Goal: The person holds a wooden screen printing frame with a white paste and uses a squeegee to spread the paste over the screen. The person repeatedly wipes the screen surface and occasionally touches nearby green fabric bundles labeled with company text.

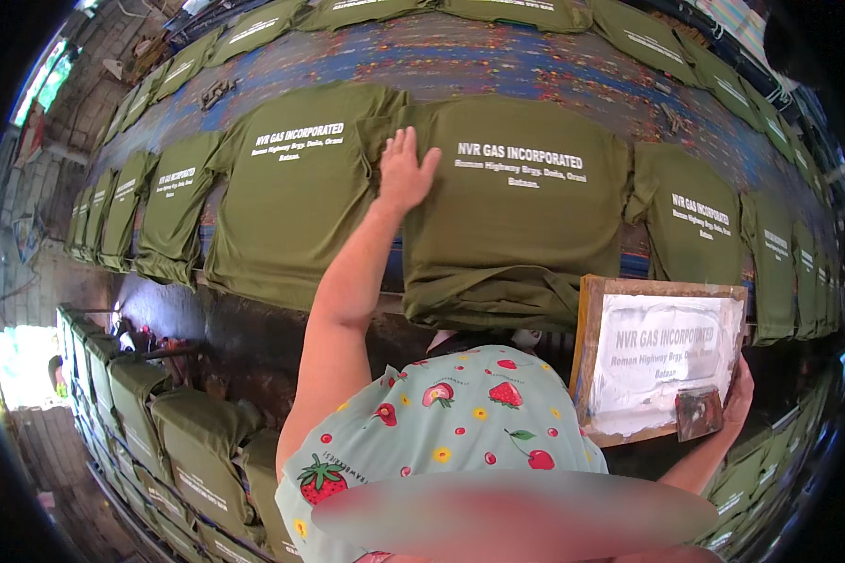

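My left hand (408, 169) lies with fingers outstretched on the upper left shoulder of an olive green T-shirt (526, 225) with white printed lettering, its lower part folded in wrinkles. Just left of it is a similar printed shirt (291, 206). At the lower right, my right hand (737, 394) grips the side of a wooden-framed printing screen (610, 300) with a pale, lettered mesh. A dark, stained rectangular squeegee (698, 413) rests against the screen's lower right, beside that hand; whether my fingers touch it I cannot tell.
More printed green shirts line both sides of a long, paint-spattered blue board (488, 66), continuing at right (685, 235). Below, at left, a second row of green shirts (188, 441) hangs on racks. A worn wall (14, 272) with bright openings stands at far left. My fruit-patterned top fills the bottom centre.
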Demonstrator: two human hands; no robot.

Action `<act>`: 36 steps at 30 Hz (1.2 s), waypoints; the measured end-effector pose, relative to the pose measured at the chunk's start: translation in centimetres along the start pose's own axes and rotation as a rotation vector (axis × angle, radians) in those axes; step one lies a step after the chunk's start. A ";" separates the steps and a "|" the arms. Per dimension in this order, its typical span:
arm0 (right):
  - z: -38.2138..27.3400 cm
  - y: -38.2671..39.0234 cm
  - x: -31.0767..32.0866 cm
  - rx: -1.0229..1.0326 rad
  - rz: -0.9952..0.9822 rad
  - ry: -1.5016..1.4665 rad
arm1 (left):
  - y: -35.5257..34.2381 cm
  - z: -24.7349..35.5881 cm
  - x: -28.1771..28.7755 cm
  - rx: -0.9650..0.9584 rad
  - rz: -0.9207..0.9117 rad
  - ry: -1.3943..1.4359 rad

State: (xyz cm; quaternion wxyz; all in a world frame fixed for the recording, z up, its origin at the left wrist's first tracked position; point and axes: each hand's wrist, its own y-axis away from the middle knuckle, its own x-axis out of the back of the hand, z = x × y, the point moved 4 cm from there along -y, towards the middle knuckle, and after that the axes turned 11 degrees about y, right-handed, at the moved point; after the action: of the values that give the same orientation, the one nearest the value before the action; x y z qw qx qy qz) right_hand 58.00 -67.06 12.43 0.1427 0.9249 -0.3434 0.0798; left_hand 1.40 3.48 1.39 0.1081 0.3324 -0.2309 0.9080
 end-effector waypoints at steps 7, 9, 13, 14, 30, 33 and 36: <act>1.6 4.8 -3.5 -0.054 0.121 0.102 | 16.4 17.0 2.7 0.043 -0.839 0.882; 1.9 7.0 -3.8 -0.064 0.120 0.089 | 21.1 20.4 2.5 0.331 -1.405 1.097; 2.5 10.2 -3.7 -0.073 0.089 -0.050 | 23.4 24.4 0.8 0.159 -1.685 1.199; 2.1 10.8 -2.9 -0.091 0.116 -0.045 | 23.1 25.4 -0.3 0.286 -1.709 1.334; -5.4 -4.9 -11.3 0.094 0.389 -0.155 | 12.2 21.7 -3.9 0.271 -0.398 1.264; -6.8 -10.1 -19.8 0.100 0.306 -0.239 | 10.1 17.2 -1.0 0.189 -0.109 1.129; -8.1 -13.9 -27.4 0.119 0.123 -0.202 | 8.9 12.2 2.0 0.344 0.057 1.049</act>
State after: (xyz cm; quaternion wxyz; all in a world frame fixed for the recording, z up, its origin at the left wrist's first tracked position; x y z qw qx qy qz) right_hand 46.09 -37.66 10.42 0.0473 0.9122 -0.4068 0.0151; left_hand 3.49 -10.18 7.76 0.1283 -0.1581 -0.0033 0.9791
